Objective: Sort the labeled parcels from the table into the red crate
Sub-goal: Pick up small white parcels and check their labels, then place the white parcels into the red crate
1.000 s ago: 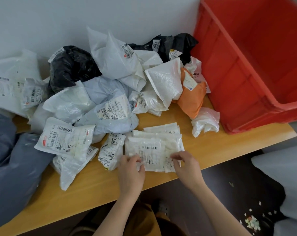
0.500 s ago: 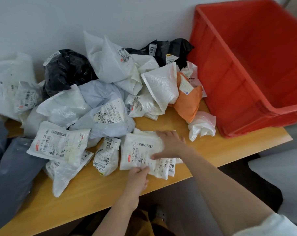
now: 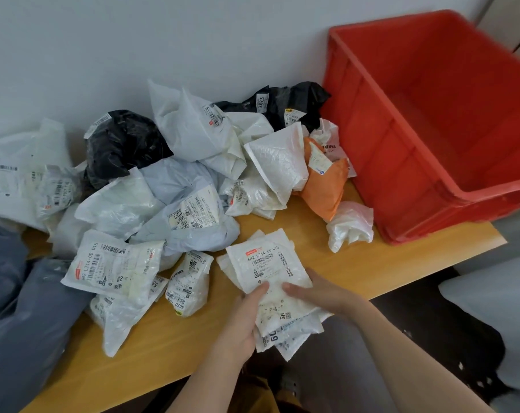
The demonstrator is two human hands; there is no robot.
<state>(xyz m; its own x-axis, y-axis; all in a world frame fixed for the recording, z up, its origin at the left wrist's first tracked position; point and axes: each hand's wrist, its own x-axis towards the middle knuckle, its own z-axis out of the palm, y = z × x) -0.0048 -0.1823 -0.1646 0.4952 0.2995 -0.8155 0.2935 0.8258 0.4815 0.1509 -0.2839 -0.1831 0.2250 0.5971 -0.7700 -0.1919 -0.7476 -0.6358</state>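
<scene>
You hold a small stack of flat white parcels [image 3: 270, 281] at the lower middle of the frame, at the front edge of the desk [image 3: 357, 263]. Your left hand [image 3: 244, 320] grips the stack from the left side, thumb on top; your right hand [image 3: 315, 293] pinches its right edge. The lower parcels stick out unevenly, so press the stack together before you lift, or one can slide out. The crate [image 3: 431, 174] waits at the upper right; carry the stack over its near wall.
</scene>
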